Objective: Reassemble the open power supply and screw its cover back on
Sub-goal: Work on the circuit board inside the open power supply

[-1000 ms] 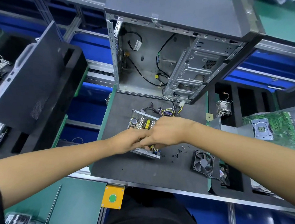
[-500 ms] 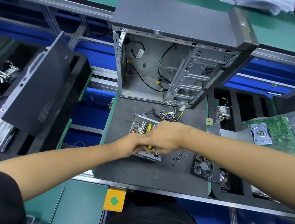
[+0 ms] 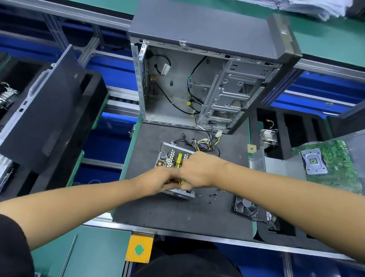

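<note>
Item: open power supply (image 3: 172,159), cover off, circuit board exposed. Lies flat on the dark mat (image 3: 174,213) of the tabletop, in front of the open computer case (image 3: 200,86), its wire bundle (image 3: 202,143) trailing toward the case.

Hands: left hand (image 3: 156,182) and right hand (image 3: 197,170) meet knuckle to knuckle over the near edge of the power supply, both with fingers curled downward. Something yellow shows between them; what each hand pinches cannot be told, as the fingertips are hidden under the knuckles.

Position relative to hands: the power supply's near half sits directly under both hands; its far half, with capacitor and yellow component, shows just beyond the right hand.

Associated parts: loose screws (image 3: 212,195) scattered on the mat just right of the power supply; fan (image 3: 246,206) further right, near the mat's corner. A bare grey metal piece (image 3: 266,163) to the right may be the cover, though this is not certain.

Step in hand, as judged: seating an internal part before the cover goes on. To do it well, keep the chassis steady with one hand, press straight down without flexing the board, keep wires clear of the edges, and avoid sweeping the screws off the mat.
</note>
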The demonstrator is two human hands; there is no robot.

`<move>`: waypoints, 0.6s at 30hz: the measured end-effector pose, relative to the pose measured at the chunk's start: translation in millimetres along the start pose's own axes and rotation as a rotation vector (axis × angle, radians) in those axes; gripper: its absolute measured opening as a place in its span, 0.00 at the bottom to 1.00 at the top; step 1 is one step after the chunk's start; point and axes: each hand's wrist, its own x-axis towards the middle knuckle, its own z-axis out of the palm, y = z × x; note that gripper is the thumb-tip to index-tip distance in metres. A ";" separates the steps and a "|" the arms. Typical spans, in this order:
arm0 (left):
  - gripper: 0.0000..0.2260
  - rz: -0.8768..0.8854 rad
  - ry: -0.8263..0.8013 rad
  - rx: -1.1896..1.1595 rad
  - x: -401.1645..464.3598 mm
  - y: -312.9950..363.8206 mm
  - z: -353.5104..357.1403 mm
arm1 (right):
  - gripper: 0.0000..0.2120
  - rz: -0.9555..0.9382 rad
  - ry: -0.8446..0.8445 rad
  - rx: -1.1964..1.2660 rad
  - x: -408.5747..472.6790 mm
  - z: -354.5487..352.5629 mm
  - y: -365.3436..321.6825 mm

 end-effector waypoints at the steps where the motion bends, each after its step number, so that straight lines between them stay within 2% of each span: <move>1: 0.09 0.003 0.010 -0.035 0.4 1.0 0.0 | 0.14 -0.020 0.024 0.036 -1.5 -1.3 0.5; 4: 0.13 0.050 0.029 -0.047 -0.3 4.3 0.2 | 0.15 -0.136 0.073 0.026 -5.4 -5.9 8.1; 7: 0.16 0.036 0.037 -0.008 -1.0 1.0 0.6 | 0.14 -0.161 0.084 -0.017 -4.7 -9.0 13.0; 13: 0.07 0.006 0.011 0.067 -1.5 -7.8 4.0 | 0.12 -0.067 0.038 0.068 -2.9 2.9 3.1; 18: 0.12 -0.035 -0.038 0.148 -1.6 -10.2 2.3 | 0.14 0.029 0.075 0.116 -2.9 6.6 2.8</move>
